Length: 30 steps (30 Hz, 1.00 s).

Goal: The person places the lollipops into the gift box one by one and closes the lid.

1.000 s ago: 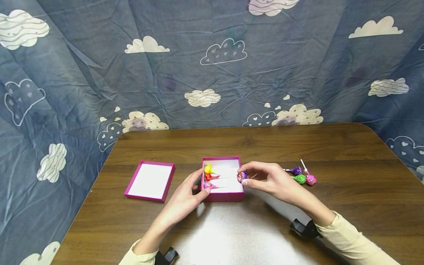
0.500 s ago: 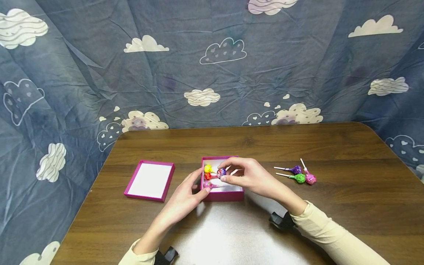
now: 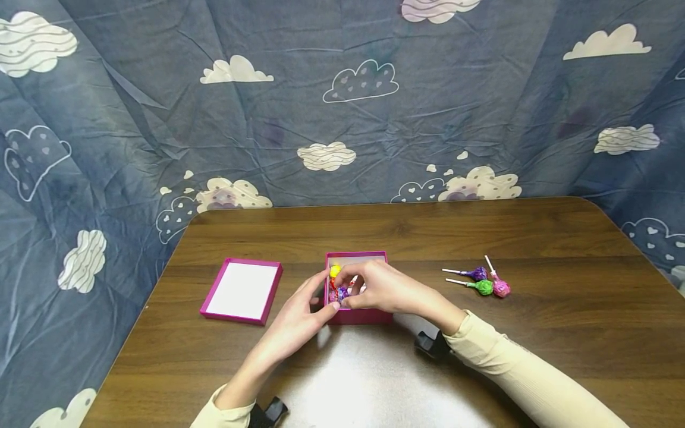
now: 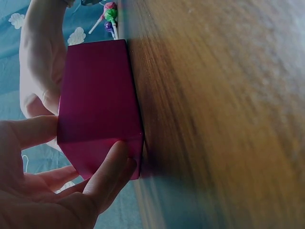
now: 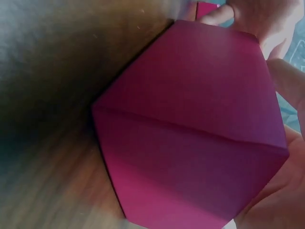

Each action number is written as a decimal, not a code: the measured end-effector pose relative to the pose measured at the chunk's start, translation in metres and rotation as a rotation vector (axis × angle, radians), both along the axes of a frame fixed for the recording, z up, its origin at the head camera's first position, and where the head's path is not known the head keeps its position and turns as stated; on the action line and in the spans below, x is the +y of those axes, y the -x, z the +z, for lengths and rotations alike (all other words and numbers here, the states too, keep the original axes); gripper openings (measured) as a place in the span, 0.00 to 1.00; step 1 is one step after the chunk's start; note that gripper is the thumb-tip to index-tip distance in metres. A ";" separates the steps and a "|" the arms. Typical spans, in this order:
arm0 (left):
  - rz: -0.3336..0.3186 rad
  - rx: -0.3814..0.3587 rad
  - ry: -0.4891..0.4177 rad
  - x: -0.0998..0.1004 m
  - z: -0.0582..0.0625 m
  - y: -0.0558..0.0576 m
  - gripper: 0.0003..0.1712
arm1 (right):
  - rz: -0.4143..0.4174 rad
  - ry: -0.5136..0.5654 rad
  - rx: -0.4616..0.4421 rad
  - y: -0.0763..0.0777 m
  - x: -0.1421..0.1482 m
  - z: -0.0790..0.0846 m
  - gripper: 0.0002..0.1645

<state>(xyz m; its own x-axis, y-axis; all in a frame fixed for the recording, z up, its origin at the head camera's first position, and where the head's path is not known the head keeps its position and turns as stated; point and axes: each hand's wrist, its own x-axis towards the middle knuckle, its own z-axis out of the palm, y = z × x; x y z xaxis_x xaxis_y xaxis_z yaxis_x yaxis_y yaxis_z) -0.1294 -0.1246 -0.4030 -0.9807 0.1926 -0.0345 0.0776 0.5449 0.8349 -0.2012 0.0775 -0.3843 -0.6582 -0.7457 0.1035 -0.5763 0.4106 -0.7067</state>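
A magenta box [image 3: 360,318] with a white inside stands on the table. My left hand [image 3: 297,324] grips its left side, the thumb at the front corner and the fingers along the side wall, as the left wrist view shows too. My right hand [image 3: 382,288] reaches down inside and pinches a purple-and-red wrapped lollipop [image 3: 342,293] by its head near the front left corner. A yellow lollipop [image 3: 335,271] lies at the back left of the box. Red and pink lollipops beside it are mostly hidden by my right hand. In the right wrist view the box [image 5: 190,90] walls hide the lollipops.
The box lid [image 3: 242,292] lies upturned on the table [image 3: 407,229] to the left. On the right lie a purple lollipop [image 3: 478,274], a green lollipop [image 3: 484,288] and a pink lollipop [image 3: 501,289]. A cloud-patterned cloth [image 3: 299,119] hangs behind the table.
My right hand has carried the purple-and-red lollipop leftward over the box's right edge and down toward the front left corner. My left hand has stayed on the box.
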 end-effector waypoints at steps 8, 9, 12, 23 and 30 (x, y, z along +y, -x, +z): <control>-0.003 0.006 0.005 0.000 0.000 0.001 0.39 | 0.067 -0.061 -0.065 0.011 -0.007 0.000 0.12; -0.002 0.006 0.007 0.000 0.000 0.000 0.39 | 0.083 -0.068 -0.063 0.012 -0.009 0.000 0.11; 0.000 0.007 0.007 0.000 0.000 0.000 0.39 | 0.128 -0.070 -0.074 0.014 -0.012 -0.003 0.10; 0.007 0.009 -0.001 0.000 0.000 0.000 0.38 | 0.137 -0.162 0.081 0.013 -0.020 -0.009 0.12; 0.014 0.005 -0.005 0.000 0.000 0.000 0.38 | 0.145 -0.176 0.128 0.013 -0.020 -0.011 0.17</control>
